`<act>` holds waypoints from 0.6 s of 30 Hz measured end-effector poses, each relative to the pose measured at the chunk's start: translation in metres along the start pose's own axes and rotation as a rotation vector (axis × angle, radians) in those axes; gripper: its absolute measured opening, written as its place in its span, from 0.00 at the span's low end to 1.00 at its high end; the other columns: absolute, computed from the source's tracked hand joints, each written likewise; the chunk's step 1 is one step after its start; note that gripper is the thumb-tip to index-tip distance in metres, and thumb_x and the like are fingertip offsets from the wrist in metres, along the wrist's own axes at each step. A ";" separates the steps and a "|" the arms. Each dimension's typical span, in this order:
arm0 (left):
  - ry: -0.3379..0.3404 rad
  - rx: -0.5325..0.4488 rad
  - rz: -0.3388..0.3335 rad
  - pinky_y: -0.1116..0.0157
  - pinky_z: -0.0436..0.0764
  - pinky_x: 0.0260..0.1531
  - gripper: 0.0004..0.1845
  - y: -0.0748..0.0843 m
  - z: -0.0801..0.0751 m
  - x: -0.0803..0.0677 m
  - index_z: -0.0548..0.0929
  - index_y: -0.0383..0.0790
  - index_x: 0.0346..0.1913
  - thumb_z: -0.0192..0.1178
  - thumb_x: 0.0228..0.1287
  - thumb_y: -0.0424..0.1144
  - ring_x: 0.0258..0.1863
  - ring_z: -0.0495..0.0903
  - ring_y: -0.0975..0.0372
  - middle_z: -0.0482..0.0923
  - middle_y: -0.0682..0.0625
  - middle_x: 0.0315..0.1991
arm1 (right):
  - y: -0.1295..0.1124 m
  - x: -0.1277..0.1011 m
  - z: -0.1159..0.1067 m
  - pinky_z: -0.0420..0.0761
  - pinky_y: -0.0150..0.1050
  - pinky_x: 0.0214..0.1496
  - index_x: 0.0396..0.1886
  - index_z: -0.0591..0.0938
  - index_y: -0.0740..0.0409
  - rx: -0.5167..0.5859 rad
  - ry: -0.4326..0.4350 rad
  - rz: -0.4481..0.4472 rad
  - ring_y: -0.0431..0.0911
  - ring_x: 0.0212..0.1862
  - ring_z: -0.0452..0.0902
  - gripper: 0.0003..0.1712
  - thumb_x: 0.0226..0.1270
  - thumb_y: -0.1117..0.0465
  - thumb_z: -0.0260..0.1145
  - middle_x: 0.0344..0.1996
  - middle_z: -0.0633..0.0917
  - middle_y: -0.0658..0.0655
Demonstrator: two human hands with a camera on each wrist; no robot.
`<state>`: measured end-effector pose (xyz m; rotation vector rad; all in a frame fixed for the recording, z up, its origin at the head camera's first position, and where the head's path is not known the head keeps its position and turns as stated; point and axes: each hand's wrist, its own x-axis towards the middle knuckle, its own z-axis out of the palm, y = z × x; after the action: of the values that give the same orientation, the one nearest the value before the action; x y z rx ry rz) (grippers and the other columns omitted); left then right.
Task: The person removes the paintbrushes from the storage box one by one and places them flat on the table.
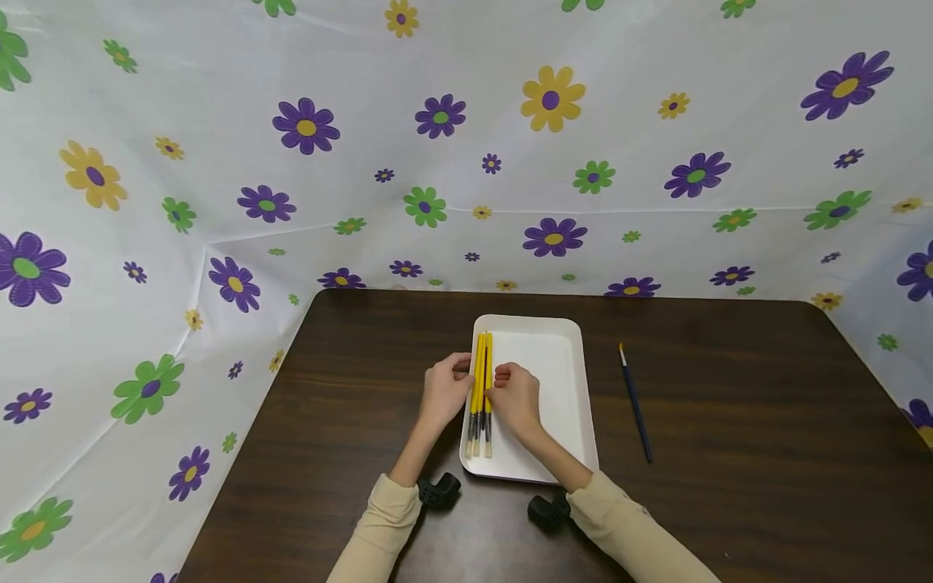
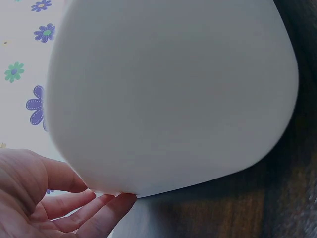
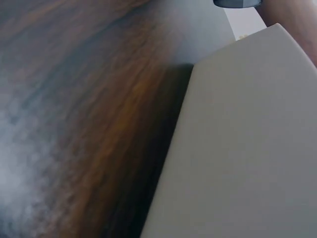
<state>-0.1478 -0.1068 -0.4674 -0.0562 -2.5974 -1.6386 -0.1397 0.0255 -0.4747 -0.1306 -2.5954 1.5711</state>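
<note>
Several yellow-handled paintbrushes [image 1: 480, 360] lie side by side along the left of a white tray [image 1: 554, 356], pale bristles towards me. My left hand [image 1: 445, 394] is at the tray's left rim, its thumb beside the leftmost brush. In the left wrist view the fingers of that left hand [image 2: 64, 198] look fairly straight, tips against the white tray [image 2: 173, 99]. My right hand [image 1: 517, 401] has curled fingers, and its thumb and index tips meet the rightmost yellow brush; its exact grip is partly hidden. The right wrist view shows only the tray's side [image 3: 237, 148].
A dark blue paintbrush [image 1: 636, 405] lies on the brown table [image 1: 729, 421] right of the tray, bristles away from me. Black wrist devices [image 1: 440, 491] sit near both sleeves. A flower-print sheet [image 1: 619, 162] hangs behind and beside the table.
</note>
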 end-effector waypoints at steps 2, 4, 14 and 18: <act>-0.002 -0.004 -0.006 0.53 0.88 0.43 0.19 0.000 0.000 0.000 0.84 0.26 0.57 0.61 0.63 0.24 0.41 0.89 0.48 0.86 0.35 0.49 | -0.002 0.000 0.000 0.88 0.48 0.44 0.41 0.84 0.76 -0.001 -0.006 -0.003 0.56 0.38 0.87 0.15 0.50 0.77 0.74 0.34 0.88 0.66; -0.005 -0.007 -0.008 0.53 0.88 0.43 0.19 0.000 0.000 0.000 0.84 0.26 0.57 0.61 0.63 0.24 0.42 0.89 0.48 0.86 0.35 0.49 | -0.004 0.000 0.001 0.88 0.47 0.44 0.41 0.84 0.76 0.002 -0.017 0.001 0.56 0.39 0.87 0.16 0.51 0.76 0.75 0.34 0.88 0.66; -0.012 0.005 -0.027 0.54 0.88 0.44 0.18 0.001 -0.001 -0.001 0.84 0.28 0.58 0.61 0.66 0.25 0.42 0.89 0.49 0.86 0.36 0.50 | -0.005 0.002 -0.001 0.89 0.44 0.40 0.38 0.86 0.75 0.022 -0.024 -0.010 0.56 0.37 0.89 0.11 0.52 0.77 0.74 0.32 0.89 0.65; -0.013 0.006 -0.033 0.55 0.88 0.44 0.18 0.000 -0.001 -0.001 0.84 0.28 0.58 0.61 0.66 0.25 0.41 0.88 0.49 0.86 0.36 0.50 | -0.003 0.003 -0.004 0.89 0.41 0.38 0.38 0.88 0.74 0.074 -0.033 0.024 0.55 0.37 0.89 0.09 0.56 0.75 0.73 0.32 0.90 0.65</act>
<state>-0.1468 -0.1074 -0.4668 -0.0233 -2.6268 -1.6465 -0.1426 0.0280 -0.4706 -0.1318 -2.5650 1.6888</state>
